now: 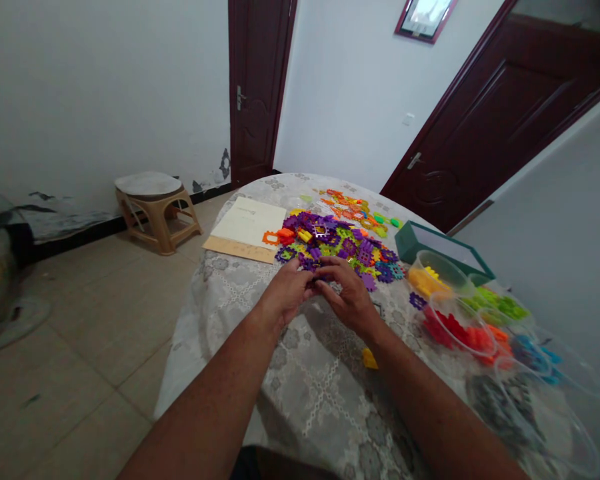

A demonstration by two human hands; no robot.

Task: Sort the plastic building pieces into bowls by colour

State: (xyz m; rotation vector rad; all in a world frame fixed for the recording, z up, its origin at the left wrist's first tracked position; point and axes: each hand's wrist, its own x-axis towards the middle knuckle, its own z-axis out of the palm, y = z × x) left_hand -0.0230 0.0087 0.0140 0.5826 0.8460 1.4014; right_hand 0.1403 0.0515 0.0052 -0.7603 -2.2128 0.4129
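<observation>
At the near edge of a heap of plastic building pieces (347, 245), mostly purple and yellow-green, my left hand (289, 291) and my right hand (349, 293) meet. The fingers of both are bent inward, with the tips pinched close together. Something small and dark, perhaps a purple piece, sits between the fingertips, but the fingers cover most of it. Just left of the heap lie orange-red pieces (286, 236). A yellow piece (369, 359) rests on the tablecloth beside my right forearm.
Clear tubs hold sorted pieces on the right: yellow (427, 283), red (450, 330), green and blue (533, 357). Behind them stands a green box (414, 241). A cream sheet (245, 222) lies at the left table edge. Orange pieces (343, 205) spread at the back. A stool (165, 223) stands on the floor.
</observation>
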